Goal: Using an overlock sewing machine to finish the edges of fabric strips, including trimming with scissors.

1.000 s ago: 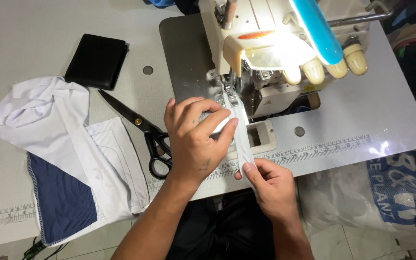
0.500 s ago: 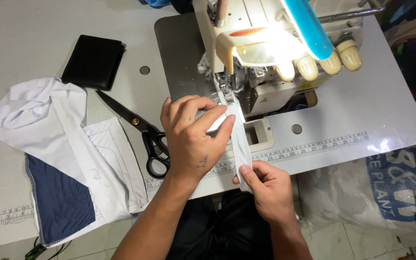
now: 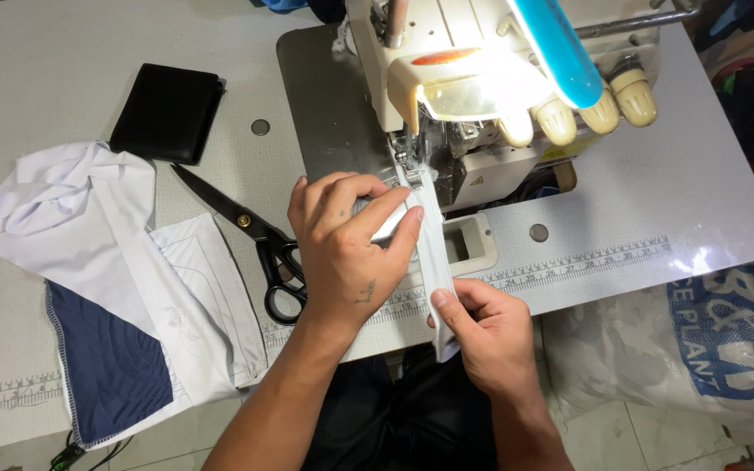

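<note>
A narrow white fabric strip (image 3: 430,253) runs from the presser foot of the cream sewing machine (image 3: 473,78) down over the table's front edge. My left hand (image 3: 351,249) lies flat on the strip just in front of the needle, fingers spread and pressing it to the machine bed. My right hand (image 3: 486,327) pinches the strip's lower end between thumb and fingers at the table edge. The part of the strip under my left palm is hidden.
Black scissors (image 3: 255,235) lie just left of my left hand. A black wallet-like pouch (image 3: 167,113) sits further back. White and navy fabric pieces (image 3: 106,288) are piled at the left. A printed white sack (image 3: 700,340) stands on the floor at the right.
Both hands have kept their hold on the strip; the view has shifted slightly, and the strip has moved a little toward the machine.
</note>
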